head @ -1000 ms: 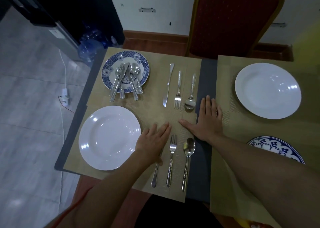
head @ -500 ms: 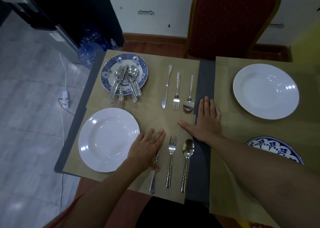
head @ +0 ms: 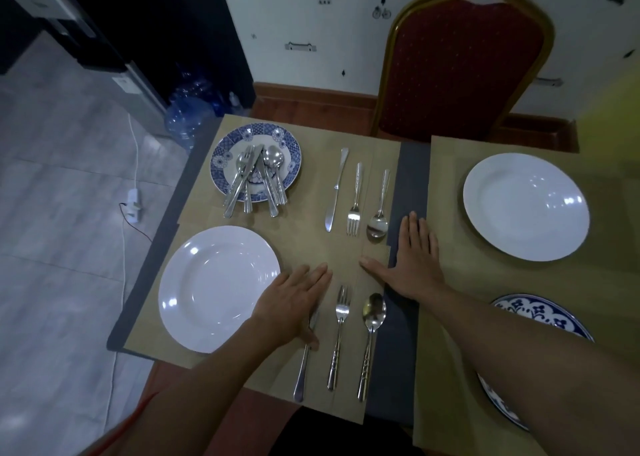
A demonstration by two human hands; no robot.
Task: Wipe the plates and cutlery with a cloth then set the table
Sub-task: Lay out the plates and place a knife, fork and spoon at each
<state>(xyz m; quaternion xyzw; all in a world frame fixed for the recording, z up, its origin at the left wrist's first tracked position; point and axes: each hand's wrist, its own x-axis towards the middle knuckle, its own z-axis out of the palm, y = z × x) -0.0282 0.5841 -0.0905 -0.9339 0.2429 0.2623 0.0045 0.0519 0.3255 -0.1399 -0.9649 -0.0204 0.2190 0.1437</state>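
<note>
Left hand (head: pixel 291 303) flat, fingers straight, lying over the blade end of the near knife (head: pixel 302 372) and gripping nothing; right hand (head: pixel 415 258) flat, fingers extended, thumb spread, holding nothing, resting on the dark table strip (head: pixel 412 178) and the edge of the left placemat (head: pixel 311 247). Near fork (head: pixel 341 334) and near spoon (head: pixel 372 334) lie parallel just right of the knife (handles toward the viewer). White plate (head: pixel 218 287) just left of the left hand. Beyond: far knife, fork and spoon set (head: pixel 355 202); patterned plate (head: pixel 221 164) bearing piled cutlery (head: pixel 256 182). Second white plate (head: pixel 526 206) on the right placemat (head: pixel 450 317)
</note>
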